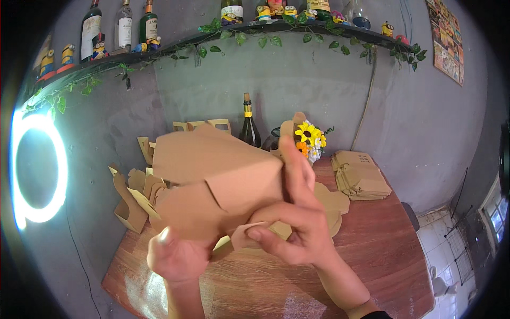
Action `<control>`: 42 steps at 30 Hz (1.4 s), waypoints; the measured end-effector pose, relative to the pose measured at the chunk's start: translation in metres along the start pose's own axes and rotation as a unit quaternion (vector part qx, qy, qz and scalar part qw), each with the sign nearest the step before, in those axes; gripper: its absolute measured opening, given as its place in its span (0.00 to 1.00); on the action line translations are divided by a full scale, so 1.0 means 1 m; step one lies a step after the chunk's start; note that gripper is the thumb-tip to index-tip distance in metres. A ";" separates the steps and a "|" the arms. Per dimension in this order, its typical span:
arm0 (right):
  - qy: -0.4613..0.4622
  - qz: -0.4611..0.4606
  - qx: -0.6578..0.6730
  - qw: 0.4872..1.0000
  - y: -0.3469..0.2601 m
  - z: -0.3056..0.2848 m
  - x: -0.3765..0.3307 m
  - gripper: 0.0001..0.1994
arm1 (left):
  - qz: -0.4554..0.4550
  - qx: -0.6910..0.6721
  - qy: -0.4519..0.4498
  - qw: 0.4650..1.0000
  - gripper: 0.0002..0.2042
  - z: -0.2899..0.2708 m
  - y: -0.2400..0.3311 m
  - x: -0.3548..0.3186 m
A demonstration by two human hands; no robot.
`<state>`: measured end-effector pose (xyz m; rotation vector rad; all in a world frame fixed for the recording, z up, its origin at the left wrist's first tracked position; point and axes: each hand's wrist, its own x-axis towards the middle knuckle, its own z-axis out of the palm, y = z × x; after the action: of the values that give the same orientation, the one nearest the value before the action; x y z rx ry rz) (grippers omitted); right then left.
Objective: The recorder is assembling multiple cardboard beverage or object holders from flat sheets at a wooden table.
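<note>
Kraft cardboard box (pixel 212 175): held above the wooden surface (pixel 382 250), part-folded, flaps loose. Left hand (pixel 178 258) grips its underside; right hand (pixel 297 223) pinches a flap. Flat blanks (pixel 361 178) stacked; folded boxes (pixel 133 199) piled left.

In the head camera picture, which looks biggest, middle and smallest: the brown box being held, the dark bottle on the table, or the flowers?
1. Brown box, though it is nearest the camera.
2. Dark bottle.
3. Flowers.

wine bottle (pixel 247 127), sunflowers (pixel 309 136), ring light (pixel 37 167), shelf (pixel 329 29)
</note>
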<state>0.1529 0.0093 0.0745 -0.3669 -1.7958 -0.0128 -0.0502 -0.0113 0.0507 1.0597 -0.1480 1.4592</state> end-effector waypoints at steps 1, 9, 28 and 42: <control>0.002 0.007 0.002 1.000 0.000 -0.006 0.001 0.07 | -0.033 -0.044 -0.057 0.997 0.34 -0.008 0.003 -0.001; -0.087 0.011 0.020 0.996 0.001 -0.031 0.005 0.07 | -0.083 0.198 0.020 0.976 0.41 0.011 0.012 0.005; 0.040 0.116 0.149 0.981 -0.003 -0.004 -0.004 0.08 | 0.009 0.294 0.179 0.939 0.18 0.041 -0.016 0.009; 0.071 0.166 0.241 0.953 -0.005 0.003 -0.007 0.10 | 0.017 0.343 0.167 0.924 0.17 0.047 -0.012 0.005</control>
<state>0.1498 0.0036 0.0682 -0.2992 -1.5140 0.6121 -0.0155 -0.0356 0.0746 1.3334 0.6379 1.7488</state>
